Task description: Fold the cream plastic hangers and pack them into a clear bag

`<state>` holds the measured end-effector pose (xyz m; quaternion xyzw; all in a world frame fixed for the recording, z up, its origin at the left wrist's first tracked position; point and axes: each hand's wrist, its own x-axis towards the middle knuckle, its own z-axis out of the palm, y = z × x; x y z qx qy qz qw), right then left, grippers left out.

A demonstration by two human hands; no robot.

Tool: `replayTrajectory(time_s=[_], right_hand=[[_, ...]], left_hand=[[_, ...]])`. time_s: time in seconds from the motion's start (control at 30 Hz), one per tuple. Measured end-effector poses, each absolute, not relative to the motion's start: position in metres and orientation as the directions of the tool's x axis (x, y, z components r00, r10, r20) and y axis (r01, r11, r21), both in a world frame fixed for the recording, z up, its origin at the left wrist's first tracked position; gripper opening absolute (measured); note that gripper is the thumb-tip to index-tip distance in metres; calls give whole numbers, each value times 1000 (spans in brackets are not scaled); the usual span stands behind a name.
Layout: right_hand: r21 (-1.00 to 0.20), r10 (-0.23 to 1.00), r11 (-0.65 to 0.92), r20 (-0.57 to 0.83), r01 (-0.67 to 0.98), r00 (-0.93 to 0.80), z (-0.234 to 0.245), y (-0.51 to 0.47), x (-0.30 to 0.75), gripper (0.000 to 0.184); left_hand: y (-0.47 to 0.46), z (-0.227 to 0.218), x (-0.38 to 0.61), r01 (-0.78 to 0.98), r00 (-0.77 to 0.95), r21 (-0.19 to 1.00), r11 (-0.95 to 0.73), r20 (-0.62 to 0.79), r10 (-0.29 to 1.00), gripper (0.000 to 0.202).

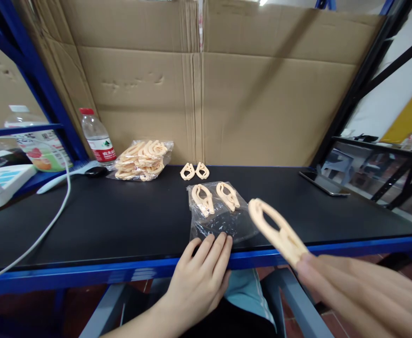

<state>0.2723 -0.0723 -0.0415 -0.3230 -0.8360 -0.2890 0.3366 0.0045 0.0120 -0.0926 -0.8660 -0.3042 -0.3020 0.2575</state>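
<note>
In my right hand (pixel 354 286) a beige plastic folding hanger (pixel 274 230), folded up, is pinched by one end and raised to the right above the table's front edge. My left hand (pixel 204 270) is at the table's front edge, its fingers together and bent over the near edge of a clear plastic bag (pixel 223 223); its thumb is mostly hidden. Two more folded hangers lie at the bag's far part, a left one (pixel 203 200) and a right one (pixel 228 196). Whether these are inside the bag or on it, I cannot tell.
Behind the bag, two beige pieces (pixel 194 171) are by the cardboard wall (pixel 262 108). A full bag of hangers (pixel 142 159) sits left, beside a red-capped bottle (pixel 98 137) and a brush (pixel 70 175). A white cable (pixel 56 220) crosses the left side; a phone (pixel 324 183) lies right.
</note>
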Motion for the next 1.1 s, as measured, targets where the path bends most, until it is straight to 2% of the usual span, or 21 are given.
replayTrajectory(time_s=[0.1, 0.17, 0.2, 0.3, 0.37, 0.43, 0.53, 0.63, 0.7, 0.9, 1.1], right_hand=[[438, 200, 702, 635, 561, -746, -27, -59, 241, 34], [458, 188, 757, 530, 466, -827, -19, -40, 223, 33], [470, 165, 760, 530, 450, -832, -17, -29, 216, 34], [589, 60, 685, 542, 429, -839, -17, 4, 203, 30], [659, 56, 614, 513, 435, -857, -22, 23, 196, 23], [692, 134, 552, 478, 465, -868, -27, 38, 191, 20], [704, 344, 437, 444, 560, -827, -33, 54, 182, 19], [679, 554, 356, 401, 642, -730, -36, 62, 174, 17], [647, 641, 360, 352, 672, -682, -36, 64, 170, 16], [536, 800, 337, 270, 774, -535, -29, 67, 162, 19], [477, 816, 328, 292, 815, -499, -32, 74, 164, 24]], left_hand=[[13, -94, 4, 678, 634, -269, -683, 685, 359, 42], [13, -95, 4, 678, 632, -273, -682, 690, 353, 41], [13, -96, 4, 680, 631, -273, -681, 691, 353, 41], [13, -96, 4, 683, 630, -276, -676, 690, 355, 42], [12, -96, 4, 683, 631, -282, -674, 693, 350, 42], [12, -96, 4, 684, 630, -289, -670, 697, 343, 42], [12, -95, 4, 687, 630, -297, -663, 698, 340, 44], [12, -94, 4, 686, 634, -303, -661, 695, 340, 45], [12, -94, 4, 687, 634, -303, -660, 694, 342, 45], [11, -96, 3, 696, 635, -290, -657, 676, 374, 44], [9, -90, 2, 690, 669, -328, -645, 629, 395, 47]])
